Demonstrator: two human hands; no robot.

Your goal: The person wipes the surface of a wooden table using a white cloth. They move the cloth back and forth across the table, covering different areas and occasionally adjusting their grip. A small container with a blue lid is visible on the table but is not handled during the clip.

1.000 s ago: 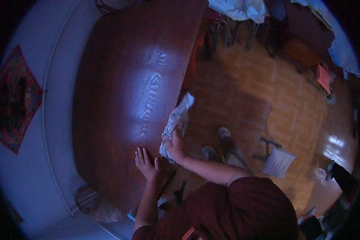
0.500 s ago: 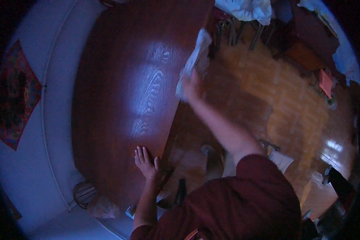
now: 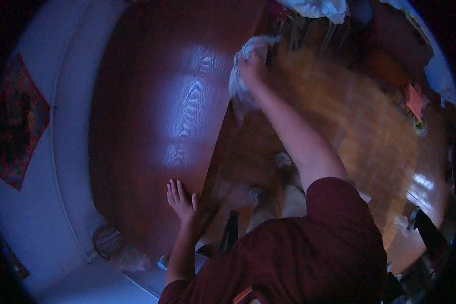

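A long dark reddish-brown wooden table (image 3: 131,116) stretches away in front of me, with a bright sheen on its grain. My right hand (image 3: 252,66) is out at the table's far right edge, closed on a pale cloth (image 3: 238,81). The cloth lies along that edge, and part of it hangs over the side. My left hand (image 3: 181,201) rests flat on the near part of the tabletop with its fingers stretched out, holding nothing.
A pale wall (image 3: 35,213) with a patterned hanging (image 3: 19,121) runs along the left. Tiled floor (image 3: 359,126) lies to the right. Metal-legged stools (image 3: 301,33) stand beyond the cloth, under a white covering (image 3: 316,9). An orange-red item (image 3: 414,101) is at far right.
My right hand has moved farther along the table edge with the cloth, which is now bunched more around it. My left hand stays on the table in nearly the same place.
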